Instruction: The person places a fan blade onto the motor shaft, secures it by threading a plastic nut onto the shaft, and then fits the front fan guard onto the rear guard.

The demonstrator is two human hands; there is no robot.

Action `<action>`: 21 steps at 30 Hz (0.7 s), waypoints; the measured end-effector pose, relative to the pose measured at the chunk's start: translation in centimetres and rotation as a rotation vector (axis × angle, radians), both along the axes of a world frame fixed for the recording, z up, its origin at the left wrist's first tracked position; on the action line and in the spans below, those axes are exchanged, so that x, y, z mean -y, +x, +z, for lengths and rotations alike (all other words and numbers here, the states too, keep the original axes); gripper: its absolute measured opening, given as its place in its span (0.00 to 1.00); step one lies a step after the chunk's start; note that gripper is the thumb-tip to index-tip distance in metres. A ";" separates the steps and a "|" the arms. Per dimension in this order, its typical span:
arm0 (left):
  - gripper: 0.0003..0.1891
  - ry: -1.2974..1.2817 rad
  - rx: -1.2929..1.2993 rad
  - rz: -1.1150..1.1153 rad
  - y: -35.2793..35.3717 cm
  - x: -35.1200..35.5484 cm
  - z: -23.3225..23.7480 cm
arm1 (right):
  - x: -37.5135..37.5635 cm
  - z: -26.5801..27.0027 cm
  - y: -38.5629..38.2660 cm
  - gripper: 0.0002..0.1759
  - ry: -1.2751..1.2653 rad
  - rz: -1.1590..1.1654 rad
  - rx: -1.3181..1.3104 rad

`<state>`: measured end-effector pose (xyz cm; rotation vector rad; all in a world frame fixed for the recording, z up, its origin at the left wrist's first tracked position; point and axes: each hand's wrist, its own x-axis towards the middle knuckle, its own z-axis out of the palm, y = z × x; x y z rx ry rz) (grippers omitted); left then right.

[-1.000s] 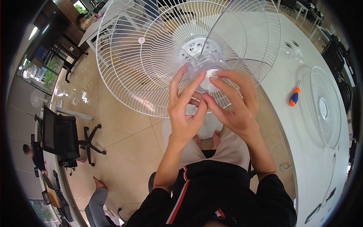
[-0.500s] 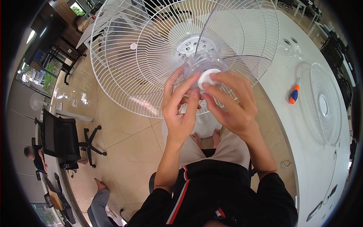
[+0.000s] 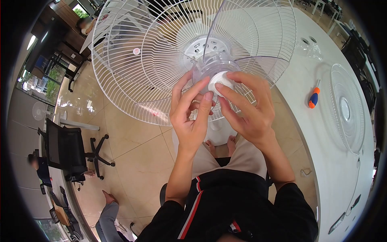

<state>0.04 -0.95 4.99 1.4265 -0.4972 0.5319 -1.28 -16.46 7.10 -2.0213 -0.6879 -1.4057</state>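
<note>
A white fan with a wire rear grille (image 3: 133, 86) stands in front of me, a clear plastic fan blade (image 3: 262, 66) sitting at its centre. On the front of the blade's hub is a round white blade nut (image 3: 221, 83). My right hand (image 3: 252, 107) is closed on this nut, with fingertips on its rim and face. My left hand (image 3: 191, 109) curls around the left and lower side of the clear hub, its index finger and thumb close to the nut. The tips of some left fingers are hidden behind the hub.
On the white table (image 3: 298, 109) at right lie an orange-and-blue screwdriver (image 3: 313, 99), the front grille (image 3: 344, 109) and a clear plastic bag (image 3: 312, 50). An office chair (image 3: 66, 147) stands at left. Other people sit at the left edge and upper left.
The fan's grille and blade sit slightly further left in view. My right fingers have shifted a little around the nut, whose face shows more. My left hand keeps its hold on the hub.
</note>
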 end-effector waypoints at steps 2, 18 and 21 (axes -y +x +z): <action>0.15 -0.015 0.004 0.012 0.0 0.2 0.0 | 0.0 -0.1 0.2 0.26 0.001 0.004 0.018; 0.13 -0.048 -0.042 -0.056 -0.2 0.0 -0.1 | 0.2 -0.4 0.4 0.27 0.010 0.013 0.047; 0.12 -0.042 -0.042 -0.056 -0.1 -0.2 -0.1 | 0.4 0.2 0.4 0.27 -0.060 0.018 0.068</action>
